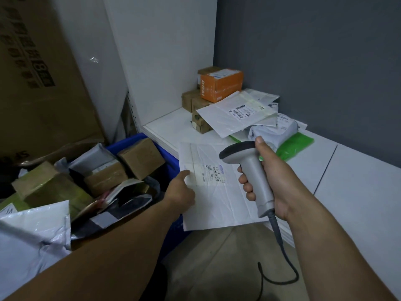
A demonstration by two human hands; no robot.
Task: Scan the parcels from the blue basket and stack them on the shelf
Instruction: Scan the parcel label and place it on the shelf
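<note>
Grey scanner [257,170] in curled right hand [276,181], white mailer [219,205] in pinching left hand [181,192].

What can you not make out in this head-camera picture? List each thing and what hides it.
Head view, label print on the white mailer: too small, blurred.
Head view, scanner trigger: covered by the right hand.
Head view, far end of the scanner cable: cut off by the bottom edge.
Head view, blue basket's bottom: buried under parcels.

My right hand [271,181] grips the scanner [251,170] above a white flat parcel [217,203], which my left hand [181,192] holds beside the blue basket [167,153].
</note>
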